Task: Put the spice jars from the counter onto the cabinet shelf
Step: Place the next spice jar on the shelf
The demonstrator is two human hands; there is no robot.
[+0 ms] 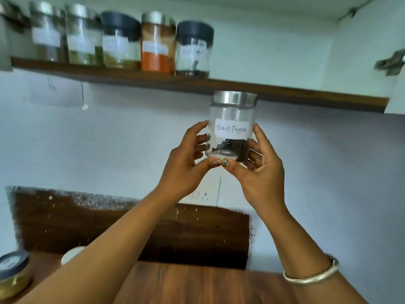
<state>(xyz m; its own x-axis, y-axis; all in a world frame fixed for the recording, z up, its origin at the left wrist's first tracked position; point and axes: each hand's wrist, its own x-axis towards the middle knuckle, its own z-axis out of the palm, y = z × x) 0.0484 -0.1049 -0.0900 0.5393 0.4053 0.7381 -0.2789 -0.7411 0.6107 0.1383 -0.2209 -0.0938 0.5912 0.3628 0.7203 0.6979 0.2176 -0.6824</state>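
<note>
I hold the black pepper jar (232, 116) up in the middle of the frame with both hands. My left hand (186, 163) curls round its left side and my right hand (260, 170) round its right side, and my two thumbs meet under its base. The jar is upright, clear, with a silver lid and a white label (232, 129) reading "Black Pepper"; dark peppercorns lie at the bottom.

The jar sits just below the front edge of the cabinet shelf (295, 93), which runs across the upper part of the frame. On the shelf's left half stands a blurred row of jars, among them an orange-filled jar (157, 47) and, at the right end of the row, a black-lidded jar (194, 49).

At the lower left another black-lidded jar (13, 273) stands on the wooden desk (197, 284). A silver bangle (311, 275) circles my right wrist.
</note>
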